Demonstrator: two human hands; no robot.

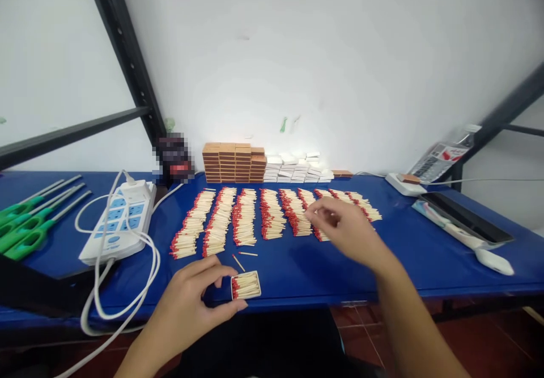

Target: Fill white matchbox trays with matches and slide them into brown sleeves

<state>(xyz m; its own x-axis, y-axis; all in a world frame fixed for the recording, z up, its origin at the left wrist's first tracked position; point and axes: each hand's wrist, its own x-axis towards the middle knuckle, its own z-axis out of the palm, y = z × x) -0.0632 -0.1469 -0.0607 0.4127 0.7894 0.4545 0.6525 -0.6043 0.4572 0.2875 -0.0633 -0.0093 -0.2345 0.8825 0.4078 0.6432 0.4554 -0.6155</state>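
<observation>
Close to the table's front edge is a white matchbox tray (259, 285), filled with red-tipped matches (246, 283). My left hand (199, 290) grips this tray at its left side, with thumb and fingers around its near and far edges. My right hand (340, 225) is pinched over the rows of matches at the right. Its fingertips hide whatever may be between them. Several long piles of matches (220, 219) lie side by side across the blue table. Two loose matches (247, 253) lie just beyond the tray.
Brown matchbox covers (233, 162) are stacked against the wall, beside stacked white trays (293, 168). A power strip (121, 219) with looping white cables and green-handled screwdrivers or scissors (25, 225) lie left. At right are a plastic bottle (446, 154) and a black flat case (467, 216).
</observation>
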